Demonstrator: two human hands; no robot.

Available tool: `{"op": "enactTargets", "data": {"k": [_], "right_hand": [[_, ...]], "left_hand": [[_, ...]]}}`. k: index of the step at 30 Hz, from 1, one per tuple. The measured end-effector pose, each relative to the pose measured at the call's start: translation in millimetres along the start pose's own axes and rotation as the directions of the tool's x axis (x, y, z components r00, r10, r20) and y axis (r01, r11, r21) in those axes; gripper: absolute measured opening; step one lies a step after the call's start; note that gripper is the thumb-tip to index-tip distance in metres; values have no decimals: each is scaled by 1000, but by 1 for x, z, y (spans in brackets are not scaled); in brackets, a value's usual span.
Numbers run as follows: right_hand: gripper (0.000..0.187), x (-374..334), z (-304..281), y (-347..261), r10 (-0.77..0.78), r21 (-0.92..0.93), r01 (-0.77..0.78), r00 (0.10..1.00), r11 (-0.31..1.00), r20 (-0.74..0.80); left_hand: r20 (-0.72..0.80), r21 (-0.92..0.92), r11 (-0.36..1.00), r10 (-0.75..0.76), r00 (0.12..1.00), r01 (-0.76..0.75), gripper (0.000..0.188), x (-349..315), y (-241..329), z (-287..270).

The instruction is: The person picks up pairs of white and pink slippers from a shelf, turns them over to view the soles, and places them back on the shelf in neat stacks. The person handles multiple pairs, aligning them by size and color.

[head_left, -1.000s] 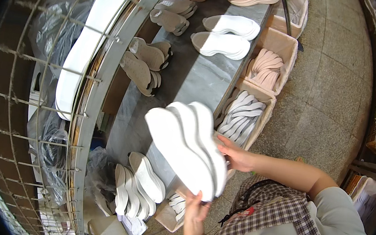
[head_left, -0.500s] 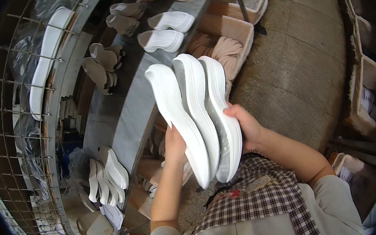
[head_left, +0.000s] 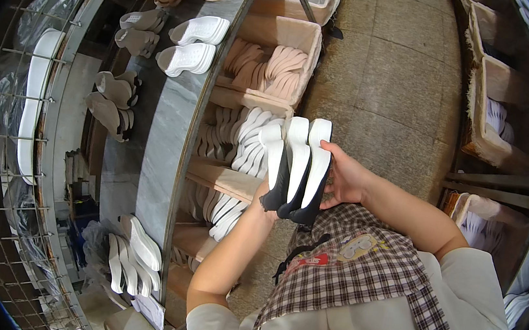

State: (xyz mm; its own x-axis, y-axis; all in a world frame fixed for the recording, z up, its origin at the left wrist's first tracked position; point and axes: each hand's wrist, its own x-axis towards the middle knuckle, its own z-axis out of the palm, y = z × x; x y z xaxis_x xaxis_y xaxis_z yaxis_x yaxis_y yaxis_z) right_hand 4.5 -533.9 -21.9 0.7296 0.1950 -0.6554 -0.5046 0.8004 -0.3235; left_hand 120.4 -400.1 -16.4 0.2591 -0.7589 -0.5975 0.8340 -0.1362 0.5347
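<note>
Three white shoe soles [head_left: 297, 144] with dark lower ends are held side by side in front of me, standing steeply tilted. My right hand [head_left: 345, 177] grips the right-hand sole, thumb near its upper edge and fingers underneath. My left hand [head_left: 264, 203] is closed around the lower left side of the set, its fingers mostly hidden behind the soles. On the grey shelf [head_left: 159, 146] to the left sit two pairs of white soles [head_left: 188, 58] at the far end and a group of white soles [head_left: 136, 256] at the near end.
Fabric-lined baskets with pink soles [head_left: 282, 69] and white soles [head_left: 254, 138] stand beside the shelf. A wire mesh [head_left: 3, 135] runs along the far left. Brown soles [head_left: 111, 105] rest behind the shelf. More lined baskets [head_left: 495, 119] line the right of the tiled floor [head_left: 386, 68].
Both hands have tipped the three soles, so they look shorter and their dark ends show. My view has swung right, bringing more of the baskets beside the shelf into sight.
</note>
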Motion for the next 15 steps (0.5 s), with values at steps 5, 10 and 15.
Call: {"op": "enactTargets", "data": {"k": [5, 10, 15], "right_hand": [[77, 13, -13, 3, 47, 30, -48, 999, 998, 26], [78, 22, -16, 8, 70, 50, -72, 997, 996, 44], [76, 24, -12, 9, 74, 55, -75, 997, 996, 22]], "left_hand": [[41, -67, 995, -64, 997, 67, 41, 0, 3, 8], [51, -62, 996, -64, 997, 67, 44, -6, 4, 8], [13, -68, 996, -59, 998, 60, 45, -10, 4, 2]]}}
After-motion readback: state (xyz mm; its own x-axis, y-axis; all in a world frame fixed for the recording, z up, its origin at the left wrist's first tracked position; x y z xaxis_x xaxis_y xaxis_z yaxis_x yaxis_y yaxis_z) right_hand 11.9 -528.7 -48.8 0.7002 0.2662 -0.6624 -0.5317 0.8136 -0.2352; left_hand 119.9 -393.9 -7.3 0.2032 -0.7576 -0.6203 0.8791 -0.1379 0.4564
